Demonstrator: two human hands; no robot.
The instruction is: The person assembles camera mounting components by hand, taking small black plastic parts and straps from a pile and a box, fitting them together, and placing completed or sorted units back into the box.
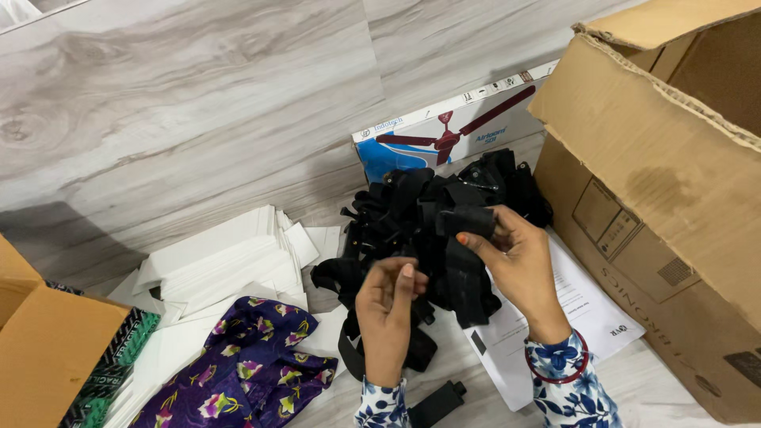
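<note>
Grey wood-look floor (198, 103), cluttered. Landmark: black strap pile (412, 214) mid-frame. Far left of pile, brown box (40, 357); nearer, white card stack (230, 257) with purple floral cloth (238, 372) below it. Left hand (386, 305) at pile's front edge, fingers curled, pinching a strap end. Right hand (515, 265) just right, gripping black strap (466, 261) lifted off pile. Paper sheet (579, 309) under right hand. Fan box (452, 131) behind pile. Big cardboard box (666, 182) far right.

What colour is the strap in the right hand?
Black strap, pinched by the right hand; head view shows it.
</note>
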